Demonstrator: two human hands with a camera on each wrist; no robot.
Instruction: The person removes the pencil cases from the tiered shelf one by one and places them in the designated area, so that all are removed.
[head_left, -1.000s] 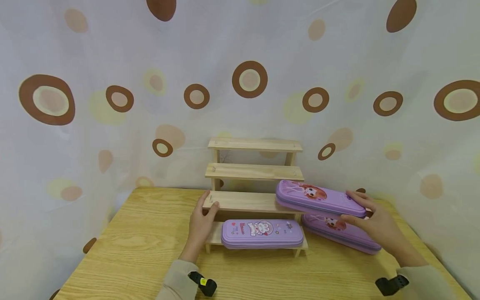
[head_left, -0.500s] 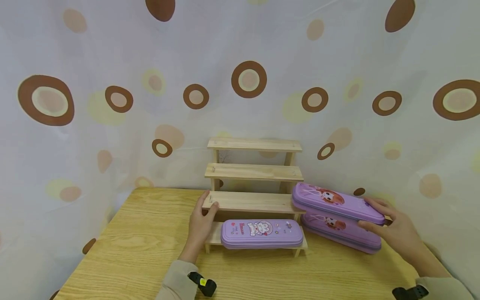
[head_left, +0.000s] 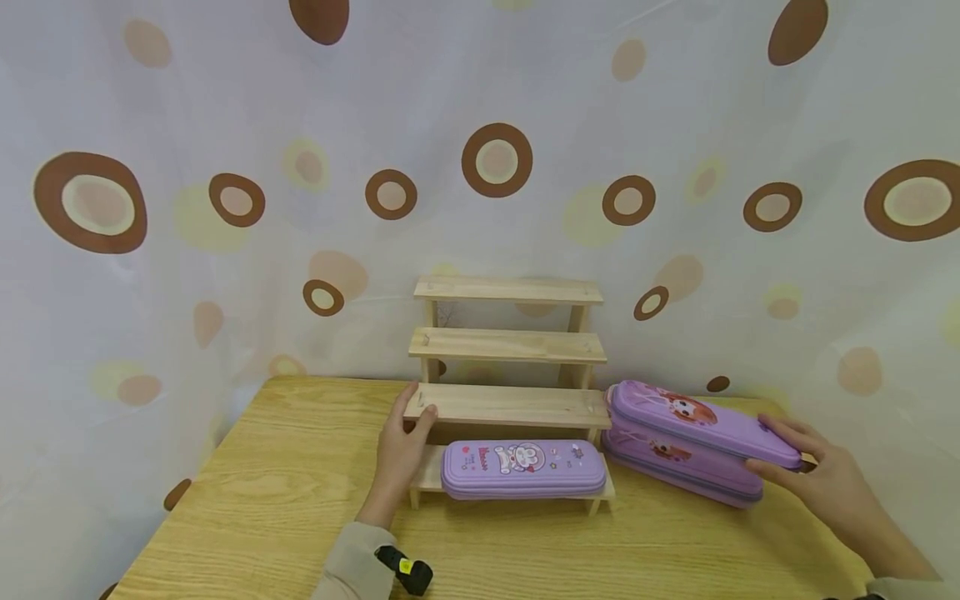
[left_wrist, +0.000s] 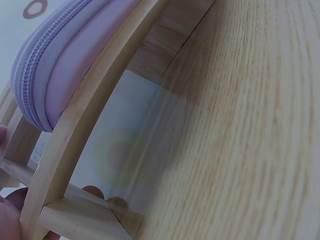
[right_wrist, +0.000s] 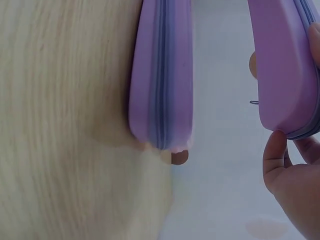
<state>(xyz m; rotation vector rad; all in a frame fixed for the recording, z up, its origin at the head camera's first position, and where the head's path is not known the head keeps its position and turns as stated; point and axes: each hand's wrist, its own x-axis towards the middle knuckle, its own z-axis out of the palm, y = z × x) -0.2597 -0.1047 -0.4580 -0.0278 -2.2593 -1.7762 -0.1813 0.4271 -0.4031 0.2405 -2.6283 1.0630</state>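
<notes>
At the right in the head view, my right hand (head_left: 832,487) pinches the right end of a purple pencil case (head_left: 697,421) printed with a red-haired girl. That case slants above a similar pencil case (head_left: 693,482) lying on the table. A gap separates the two in the right wrist view, where the held pencil case (right_wrist: 282,65) has fingers at its end. My left hand (head_left: 400,450) grips the left end of the second-lowest step of a wooden stepped rack (head_left: 510,406). A lilac pencil case (head_left: 525,467) with a rabbit rests on the bottom step.
The wooden table (head_left: 255,500) carries the rack near its back edge. Two higher steps, including the top step (head_left: 510,290), rise behind. A patterned curtain (head_left: 420,100) hangs close behind and around both sides.
My right hand has carried the girl-printed pencil case rightward and down, away from the rack and over the lower case. My left hand stays on the rack.
</notes>
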